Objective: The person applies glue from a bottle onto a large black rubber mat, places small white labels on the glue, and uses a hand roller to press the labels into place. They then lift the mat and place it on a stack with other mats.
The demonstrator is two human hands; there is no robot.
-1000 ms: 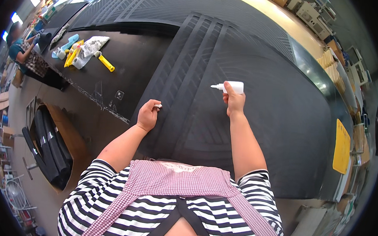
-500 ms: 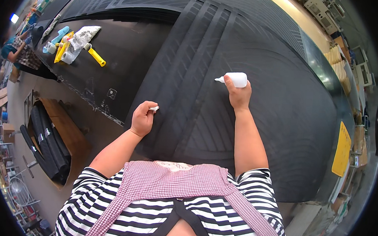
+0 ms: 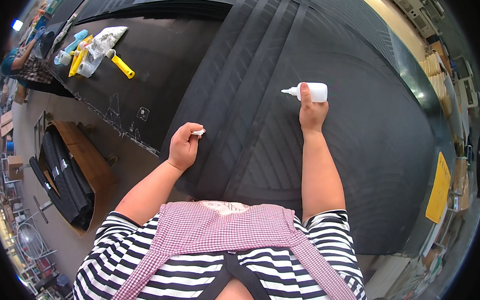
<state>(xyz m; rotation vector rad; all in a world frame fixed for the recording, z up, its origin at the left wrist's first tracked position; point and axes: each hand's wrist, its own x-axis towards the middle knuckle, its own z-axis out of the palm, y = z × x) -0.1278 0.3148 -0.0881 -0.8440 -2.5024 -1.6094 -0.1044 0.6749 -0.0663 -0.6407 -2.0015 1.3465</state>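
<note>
My right hand (image 3: 313, 113) is closed round a white squeeze bottle (image 3: 319, 92), which lies on its side in the grip with its narrow nozzle pointing left. Beneath it spreads a large black sheet (image 3: 354, 150) with faint curved streaks. Long raised black strips (image 3: 238, 74) run along the sheet's left part, away from me. My left hand (image 3: 183, 147) is at the sheet's left edge, fingers pinched on a small white piece (image 3: 198, 132); whether it is a cap or a wad of cloth cannot be made out.
On the dark table (image 3: 163, 64) at the left lie a yellow-handled roller (image 3: 123, 66) and a clear plastic bag (image 3: 105, 41). A cardboard box (image 3: 95, 164) with black rolls stands on the floor. A yellow sign (image 3: 437, 187) hangs at the right. Another person (image 3: 24, 62) works far left.
My right hand has moved slightly right and away from me with the bottle. The left hand, still pinching the white piece, has shifted a little right and away.
</note>
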